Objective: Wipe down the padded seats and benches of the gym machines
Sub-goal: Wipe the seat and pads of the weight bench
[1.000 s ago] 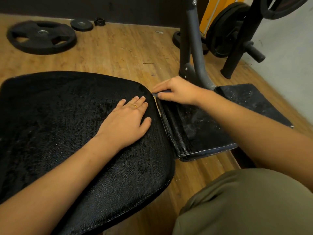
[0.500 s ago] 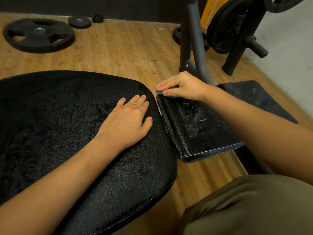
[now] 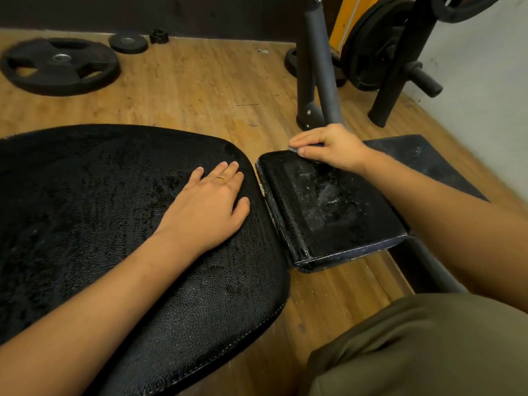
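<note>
both low | left hand (image 3: 208, 204) flat on bench (image 3: 85, 195) | right hand (image 3: 328, 147) pinches cloth (image 3: 294, 150)

This is a gym, the free-weights corner by the look of it. A big rubber weight plate (image 3: 60, 65) lies flat on the wood-plank floor (image 3: 200, 90), with a smaller plate (image 3: 128, 43) beside it near the dark wall. More plates (image 3: 368, 50) hang on a black storage rack (image 3: 400, 67). A grey steel frame (image 3: 321, 67) rises behind a black textured bench pad (image 3: 85, 210) and its seat pad (image 3: 328, 212).
</note>
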Available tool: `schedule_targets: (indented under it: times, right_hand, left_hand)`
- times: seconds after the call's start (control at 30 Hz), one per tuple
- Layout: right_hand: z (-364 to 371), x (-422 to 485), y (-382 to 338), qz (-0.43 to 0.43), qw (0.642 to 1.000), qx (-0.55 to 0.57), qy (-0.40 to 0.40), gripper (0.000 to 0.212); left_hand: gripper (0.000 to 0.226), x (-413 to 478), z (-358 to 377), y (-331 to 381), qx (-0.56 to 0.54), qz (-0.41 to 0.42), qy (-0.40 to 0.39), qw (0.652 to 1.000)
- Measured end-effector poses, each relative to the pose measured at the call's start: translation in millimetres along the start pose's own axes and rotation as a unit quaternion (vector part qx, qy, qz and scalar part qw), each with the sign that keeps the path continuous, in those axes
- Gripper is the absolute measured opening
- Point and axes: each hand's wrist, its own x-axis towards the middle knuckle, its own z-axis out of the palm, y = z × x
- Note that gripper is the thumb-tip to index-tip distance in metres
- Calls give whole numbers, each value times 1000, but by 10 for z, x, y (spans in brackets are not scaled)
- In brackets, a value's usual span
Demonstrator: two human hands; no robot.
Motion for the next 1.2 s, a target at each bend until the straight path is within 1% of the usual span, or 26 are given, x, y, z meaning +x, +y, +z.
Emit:
schedule_targets:
  times: [0.1, 0.2, 0.27, 0.4, 0.53, 0.6, 0.67, 0.83, 0.93, 1.07, 1.13, 1.2]
  right_hand:
    - [245, 198, -336, -66, 998, -2, -13, 30]
    - [281, 239, -390, -91, 996, 1, -27, 30]
    - [179, 154, -229, -72, 997, -9, -12, 30]
    - [-96, -198, 259, 30, 998, -34, 50, 29]
    - [-108, -458, 430, 104, 988, -27, 113, 32]
    - [-48, -528, 435, 114, 984, -32, 132, 33]
    - [-2, -609, 432, 118, 983, -47, 135, 35]
    - [2, -894, 440, 117, 988, -26, 93, 42]
    - [13, -1049, 429, 109, 990, -54, 65, 47]
    - [35, -1015, 405, 98, 986, -121, 64, 44]
    - [41, -883, 402, 103, 984, -129, 70, 42]
    - [67, -774, 397, 122, 981, -121, 96, 41]
  left_hand:
    - [60, 7, 0, 8, 7, 1, -1, 1000]
    - [60, 7, 10, -9, 5, 2, 0, 1000]
    - [60, 0, 17, -21, -2, 0, 4, 1000]
    - [60, 1, 26, -27, -2, 5, 4, 1000]
    - [60, 23, 25, -35, 0, 3, 5, 1000]
    - [61, 29, 27, -21, 3, 3, 4, 1000]
    - [61, 27, 28, -10, 2, 5, 1, 1000]
    - [61, 23, 36, -31, -3, 6, 4, 1000]
    - [60, 34, 44, -30, -4, 7, 2, 1000]
    - [61, 38, 52, -18, 5, 8, -1, 1000]
    - [61, 35, 52, -18, 8, 8, 0, 1000]
    - [61, 24, 45, -11, 6, 8, 3, 1000]
